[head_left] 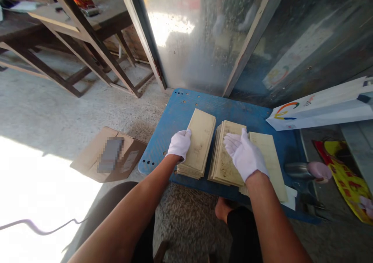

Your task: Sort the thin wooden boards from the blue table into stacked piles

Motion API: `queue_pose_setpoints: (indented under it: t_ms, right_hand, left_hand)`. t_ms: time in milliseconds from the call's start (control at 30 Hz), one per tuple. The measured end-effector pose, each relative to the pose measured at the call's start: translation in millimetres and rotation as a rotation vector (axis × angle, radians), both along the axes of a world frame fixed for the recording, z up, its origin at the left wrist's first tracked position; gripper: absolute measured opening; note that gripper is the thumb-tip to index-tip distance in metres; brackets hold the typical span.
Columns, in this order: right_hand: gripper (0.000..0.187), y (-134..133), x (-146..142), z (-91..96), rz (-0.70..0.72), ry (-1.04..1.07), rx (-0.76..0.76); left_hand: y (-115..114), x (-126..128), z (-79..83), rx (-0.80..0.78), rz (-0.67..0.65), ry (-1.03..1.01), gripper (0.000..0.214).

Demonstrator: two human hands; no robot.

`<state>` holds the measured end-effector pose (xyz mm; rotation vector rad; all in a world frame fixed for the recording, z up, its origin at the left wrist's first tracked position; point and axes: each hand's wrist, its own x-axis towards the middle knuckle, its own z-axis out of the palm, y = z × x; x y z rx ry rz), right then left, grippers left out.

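Observation:
Three stacks of thin, cream rectangular sheets lie side by side on a blue board [159, 132]. My left hand [180, 144], in a white glove, grips the left edge of the left stack [201, 140], its thumb at the top sheet and its fingers curled along the side. Over the middle stack [225, 165], whose top sheet has dark smudges, hovers my right hand [246, 156], also gloved in white. Its fingers are stretched out, thumb apart, palm partly turned up, with nothing in it. My right hand and forearm partly cover the right stack [266, 154].
A cardboard box [90, 158] with a blurred-out item on top stands on the floor at left. At right are a white printed carton [320, 103], a metal cylinder with a pink end [300, 171] and a yellow-red bag [346, 177]. Framed panels [186, 60] rise behind the board.

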<state>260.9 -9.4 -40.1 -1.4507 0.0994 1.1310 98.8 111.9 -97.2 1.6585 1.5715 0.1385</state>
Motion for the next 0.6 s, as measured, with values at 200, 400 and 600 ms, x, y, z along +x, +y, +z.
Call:
queue_pose_setpoints:
  t_ms: [200, 400, 600]
  right_hand:
    - [0.054, 1, -1, 3.3, 0.020, -0.017, -0.009]
    - [0.053, 2, -6, -1.2, 0.030, -0.059, -0.008]
    - [0.049, 2, -12, -4.4, 0.075, -0.060, -0.018]
  left_hand:
    - [-5, -4, 0.8, 0.217, -0.196, 0.252, 0.037]
    - [-12, 3, 6.6, 0.419, -0.242, 0.324, 0.036]
    - [-34, -3, 42.7, 0.352, -0.277, 0.147, 0.036]
